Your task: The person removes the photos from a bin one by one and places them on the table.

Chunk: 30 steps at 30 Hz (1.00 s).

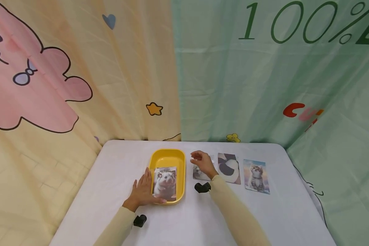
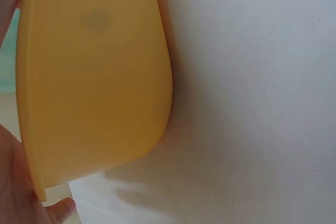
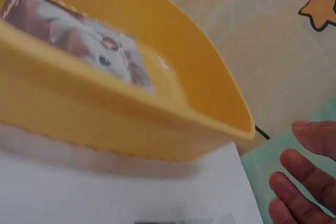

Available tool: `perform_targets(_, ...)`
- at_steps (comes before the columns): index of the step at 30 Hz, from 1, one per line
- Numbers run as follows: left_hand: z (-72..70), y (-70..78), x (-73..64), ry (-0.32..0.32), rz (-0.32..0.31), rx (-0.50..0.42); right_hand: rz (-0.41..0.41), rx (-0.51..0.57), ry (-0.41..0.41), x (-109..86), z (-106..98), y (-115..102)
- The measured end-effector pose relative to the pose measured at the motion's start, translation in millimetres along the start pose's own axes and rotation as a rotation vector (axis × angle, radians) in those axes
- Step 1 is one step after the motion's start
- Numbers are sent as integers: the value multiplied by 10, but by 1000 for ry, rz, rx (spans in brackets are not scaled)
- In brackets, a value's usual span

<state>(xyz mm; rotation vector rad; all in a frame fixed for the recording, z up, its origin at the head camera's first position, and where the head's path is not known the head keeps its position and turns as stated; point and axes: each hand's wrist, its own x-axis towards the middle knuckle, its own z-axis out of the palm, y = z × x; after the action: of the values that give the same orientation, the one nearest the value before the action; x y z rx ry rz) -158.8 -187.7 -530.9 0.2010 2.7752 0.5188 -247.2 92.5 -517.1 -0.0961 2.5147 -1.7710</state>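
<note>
A yellow plastic tray [image 1: 180, 184] stands on the white table, and a picture card of a hamster-like animal [image 1: 165, 184] lies inside it. My left hand [image 1: 142, 191] rests against the tray's left rim, fingers extended along it, with the thumb across the near end. In the left wrist view the tray's outer wall [image 2: 100, 77] fills much of the frame. My right hand [image 1: 204, 163] hovers right of the tray with loosely bent fingers and nothing between them. It partly covers a card with a grey animal [image 1: 199, 173] on the table.
Right of my right hand lie a black-and-white animal card [image 1: 229, 168] and a kitten card [image 1: 256, 176], in a row. Black wrist devices [image 1: 202, 187] sit by both wrists. Printed curtains [image 1: 135, 85] hang behind the table [image 1: 203, 222] and at its sides.
</note>
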Motion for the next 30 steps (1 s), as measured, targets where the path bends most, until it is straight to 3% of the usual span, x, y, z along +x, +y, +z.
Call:
perform_targets(10,5,-18,13,-5,-12,3,-77,76,-118,61,421,-207)
perform_targets(17,9,-24,15,1,0,-5,-37,135,-188,-11,624,-213)
perform_targets(25,31,-48,45,-1,3,-2,1,108,-192,-55,828,-248)
perform_targets(30,22,-42,36,0,13,-8,17,71,-137,-46,962,-184)
